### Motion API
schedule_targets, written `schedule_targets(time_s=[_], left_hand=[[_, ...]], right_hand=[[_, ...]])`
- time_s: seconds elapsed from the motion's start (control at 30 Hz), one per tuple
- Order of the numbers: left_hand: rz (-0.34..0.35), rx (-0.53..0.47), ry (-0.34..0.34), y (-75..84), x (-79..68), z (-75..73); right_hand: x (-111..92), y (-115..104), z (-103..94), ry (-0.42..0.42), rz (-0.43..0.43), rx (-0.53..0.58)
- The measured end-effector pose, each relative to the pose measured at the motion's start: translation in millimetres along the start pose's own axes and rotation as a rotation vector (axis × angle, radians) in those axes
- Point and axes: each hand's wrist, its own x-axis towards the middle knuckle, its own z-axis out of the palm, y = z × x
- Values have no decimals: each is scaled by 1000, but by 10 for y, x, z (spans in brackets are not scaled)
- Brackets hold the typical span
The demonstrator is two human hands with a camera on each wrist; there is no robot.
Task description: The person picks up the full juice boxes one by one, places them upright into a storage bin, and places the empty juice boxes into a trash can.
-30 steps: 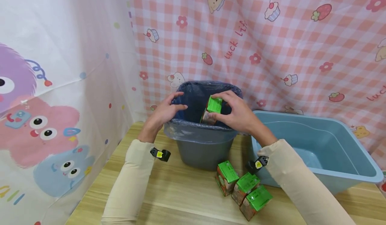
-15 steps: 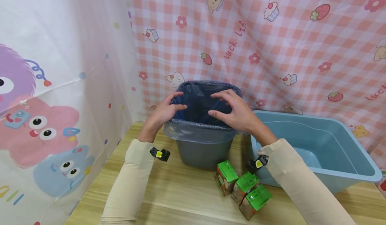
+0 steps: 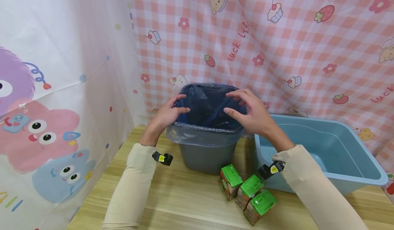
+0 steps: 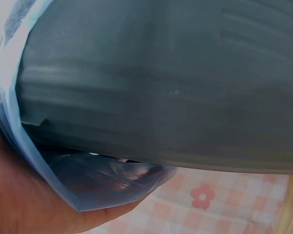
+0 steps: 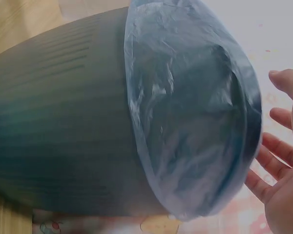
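Observation:
A dark grey bin (image 3: 207,158) stands upright, lined with a translucent blue bag (image 3: 203,136) folded over its rim. My left hand (image 3: 167,114) rests at the left rim, thumb and fingers spread over the opening; in the left wrist view its palm lies along the bag's edge (image 4: 78,195). Over the right side of the rim, my right hand (image 3: 253,113) is apart from the left, its fingers spread and holding nothing. Three small cartons, the nearest (image 3: 260,206), the middle one (image 3: 250,190) and the left one (image 3: 231,182), have green tops and reddish-brown sides. The bin's bottom is hidden.
A large light-blue tub (image 3: 354,180) sits right of the bin, its near-left corner beneath my right wrist. The wooden table (image 3: 181,202) meets a pink checked cloth (image 3: 197,52) behind and a white printed cloth (image 3: 101,96) at the left.
My right hand let go of a green-topped carton inside the bin, and the carton has gone from sight. The hand then drew back to the right. My left hand stayed put.

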Motion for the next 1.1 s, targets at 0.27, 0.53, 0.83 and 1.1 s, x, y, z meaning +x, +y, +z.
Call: schedule_targets(time_s=[0.27,0.53,0.83,1.1], left_hand=[[-2,-5,-2,-19,22,21],[-6,-12,3,-18,20,22],[-4,-10,2,-29,19,13],[-10,-5,6,-5,20,16]], right_hand=[[-174,114,-178,29,8,2],[-386,248,-384,107,16,-57],[-674,440,-599,135,136,-88],[-938,620,-777,159,166,-148]])
